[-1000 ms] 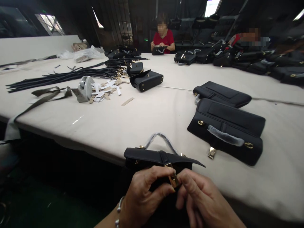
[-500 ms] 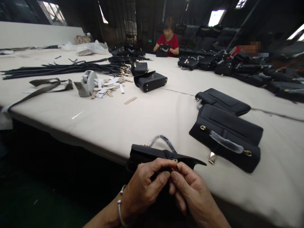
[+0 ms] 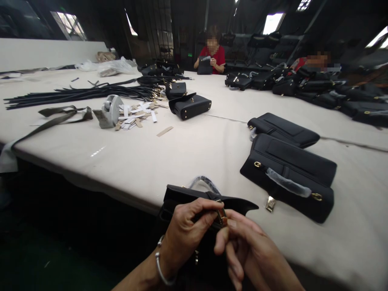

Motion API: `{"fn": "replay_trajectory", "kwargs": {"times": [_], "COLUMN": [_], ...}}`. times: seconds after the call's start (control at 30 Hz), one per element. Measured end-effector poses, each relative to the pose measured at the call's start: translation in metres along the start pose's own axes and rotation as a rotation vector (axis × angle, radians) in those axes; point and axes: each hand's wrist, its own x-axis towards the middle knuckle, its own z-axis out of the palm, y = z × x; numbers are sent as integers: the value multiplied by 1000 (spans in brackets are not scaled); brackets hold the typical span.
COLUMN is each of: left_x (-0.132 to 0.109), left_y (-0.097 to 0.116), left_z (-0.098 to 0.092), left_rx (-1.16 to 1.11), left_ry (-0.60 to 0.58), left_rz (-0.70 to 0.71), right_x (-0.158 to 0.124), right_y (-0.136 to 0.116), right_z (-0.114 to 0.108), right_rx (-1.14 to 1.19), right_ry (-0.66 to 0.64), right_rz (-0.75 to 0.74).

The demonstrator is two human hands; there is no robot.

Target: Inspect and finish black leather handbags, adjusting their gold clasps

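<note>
A black handbag rests against the table's front edge, its flap raised and its wrapped handle standing behind. My left hand, with a silver bangle at the wrist, pinches a gold clasp on the flap between thumb and fingers. From the other side, my right hand touches the clasp's lower end with its fingertips, its thumb bent below. A small orange-brown patch shows at the clasp between both hands; what it is I cannot tell. Part of the bag's front is hidden by my hands and in dark shadow.
To the right lie two black handbags, one overlapping the other. A tape dispenser, paper strips, black straps and small black bags lie at left and centre. A co-worker in red holds a bag across the table.
My right thumb and fingers have loosened and moved slightly down, so the gold clasp now shows between my hands. My left hand keeps its pinch. The co-worker's bag has tilted upright.
</note>
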Motion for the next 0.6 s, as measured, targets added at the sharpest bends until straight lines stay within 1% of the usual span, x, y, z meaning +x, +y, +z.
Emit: {"fn": "replay_trajectory", "kwargs": {"times": [0.1,0.17,0.4,0.6], "left_x": [-1,-1,3,2], "left_y": [-1,-3,-3,-6], "left_z": [1,1,2,2], "left_rx": [81,109,131,125], "left_ry": [0,1,16,31], "left_rz": [88,117,144,158], "right_x": [5,9,9,8], "right_y": [0,1,8,10], "right_z": [1,1,2,2], "right_rx": [1,-21,-122,-117], "right_ry": [30,41,106,136], "right_rz": [16,11,-37,-46]}}
